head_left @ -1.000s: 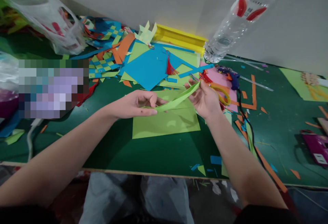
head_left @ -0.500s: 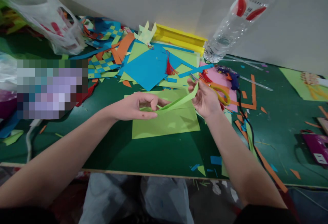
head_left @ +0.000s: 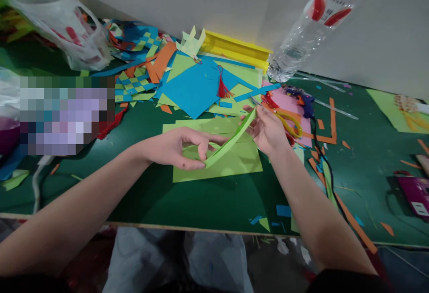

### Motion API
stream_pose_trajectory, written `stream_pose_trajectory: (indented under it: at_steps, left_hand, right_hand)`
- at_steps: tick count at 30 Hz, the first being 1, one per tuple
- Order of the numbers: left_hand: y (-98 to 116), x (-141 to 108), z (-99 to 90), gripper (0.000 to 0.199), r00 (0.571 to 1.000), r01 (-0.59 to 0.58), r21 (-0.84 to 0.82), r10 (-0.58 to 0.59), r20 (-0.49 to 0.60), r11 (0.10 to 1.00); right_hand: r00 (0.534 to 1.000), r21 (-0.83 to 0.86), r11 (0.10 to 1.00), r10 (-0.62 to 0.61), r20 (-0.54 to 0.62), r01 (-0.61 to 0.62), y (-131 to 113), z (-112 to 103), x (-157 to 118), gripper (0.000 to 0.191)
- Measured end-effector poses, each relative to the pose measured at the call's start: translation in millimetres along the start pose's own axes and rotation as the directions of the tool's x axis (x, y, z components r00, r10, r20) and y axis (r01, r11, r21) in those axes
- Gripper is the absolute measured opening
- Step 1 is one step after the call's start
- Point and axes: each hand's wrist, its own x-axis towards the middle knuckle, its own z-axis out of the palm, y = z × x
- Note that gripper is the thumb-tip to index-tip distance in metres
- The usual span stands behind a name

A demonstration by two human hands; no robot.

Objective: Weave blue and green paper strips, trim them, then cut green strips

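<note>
A light green paper strip point(head_left: 231, 143), folded along its length, stretches between my two hands above the table. My left hand point(head_left: 182, 146) grips its lower end between thumb and fingers. The upper end is pinched by my right hand point(head_left: 268, 127), near the yellow-handled scissors point(head_left: 288, 123). Beneath the strip, light green paper sheets point(head_left: 217, 167) lie on the green table point(head_left: 147, 203). Behind them is a blue paper square point(head_left: 191, 89) with a red tassel point(head_left: 221, 86) at its right.
A clear bottle point(head_left: 298, 38) and a yellow tray point(head_left: 234, 48) stand by the wall. Paper scraps and woven pieces point(head_left: 134, 82) lie at the back left, below a plastic bag point(head_left: 77, 38). A black cable point(head_left: 321, 150) runs along the right.
The strip's lower end and my left hand have moved slightly down, so the strip slants more steeply. My right hand has shifted slightly left.
</note>
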Motion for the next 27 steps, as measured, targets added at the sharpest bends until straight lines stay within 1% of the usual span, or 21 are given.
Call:
stream_pose_trajectory:
  at_steps: [8, 13, 16, 19, 23, 27]
  left_hand:
    - [-0.6, 2.0, 1.7, 0.01, 1.0, -0.001, -0.078, 0.002, 0.021, 0.997]
    - [-1.8, 1.5, 0.7, 0.01, 0.997, -0.02, -0.074, 0.025, 0.078, 0.997]
    - [-2.5, 1.1, 0.1, 0.01, 0.996, -0.006, -0.061, 0.012, 0.09, 0.998]
    - [-2.7, 0.9, 0.0, 0.009, 0.997, 0.004, -0.057, 0.0, 0.071, 0.998]
    - [-2.0, 0.7, 0.0, 0.01, 1.0, -0.003, -0.068, 0.004, 0.019, 0.998]
    - [-5.1, 0.3, -1.8, 0.012, 1.0, 0.011, -0.096, -0.013, -0.023, 0.995]
  right_hand:
    - [0.998, -0.084, 0.995, -0.061, 0.003, 0.062, 4.2, -4.0, 1.7, 0.017]
    - [1.0, -0.078, 0.997, -0.018, 0.005, 0.018, 3.7, -1.9, -0.3, 0.017]
    - [1.0, -0.059, 0.998, 0.008, 0.009, -0.008, 4.2, -1.6, -0.2, 0.018]
    - [1.0, -0.058, 0.998, 0.014, -0.017, -0.015, 4.3, -1.7, 0.2, 0.018]
    - [0.998, -0.049, 0.999, -0.015, -0.06, 0.012, 3.1, -2.0, 0.7, 0.017]
    - [0.997, -0.037, 0.999, -0.037, -0.064, 0.035, 0.8, -3.3, 1.8, 0.016]
